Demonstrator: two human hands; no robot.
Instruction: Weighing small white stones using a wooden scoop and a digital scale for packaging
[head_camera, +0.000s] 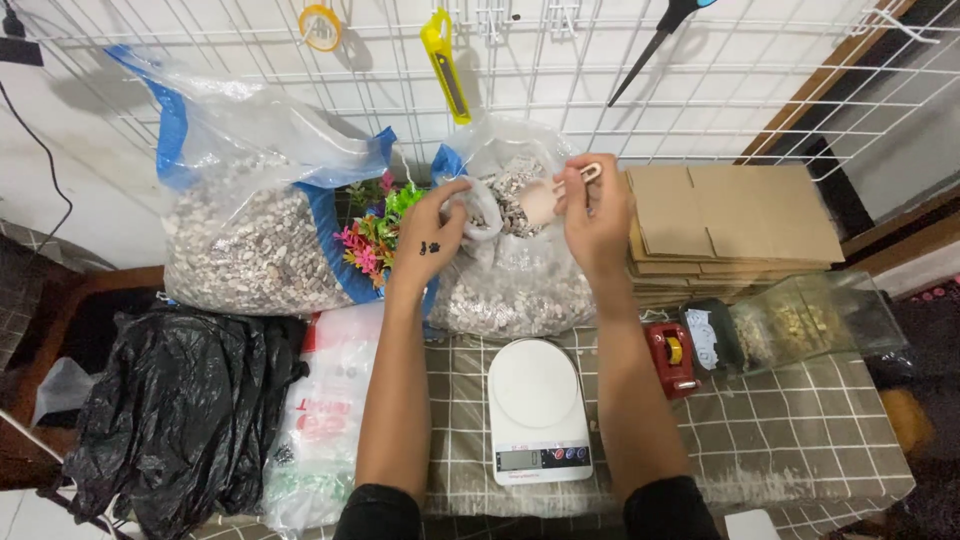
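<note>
My left hand (432, 235) grips the rim of a small clear plastic bag (480, 210) held over a bigger clear bag of small pale pebbles (510, 280). My right hand (595, 215) holds a small plastic scoop (548, 198) by its handle, its bowl turned toward the small bag's mouth. Both hands hover at the open top of the pebble bag. A white kitchen scale (535, 405) sits on the checked tablecloth between my forearms, its platform bare.
A larger blue-edged bag of pebbles (255, 235) stands at the left, with colourful plastic plants (372, 240) beside it. Flat cardboard sheets (730, 225), a clear box (810, 320) and a red tape dispenser (672, 358) lie right. A black bag (175, 410) lies front left. Wire grid wall behind holds a yellow cutter (445, 65).
</note>
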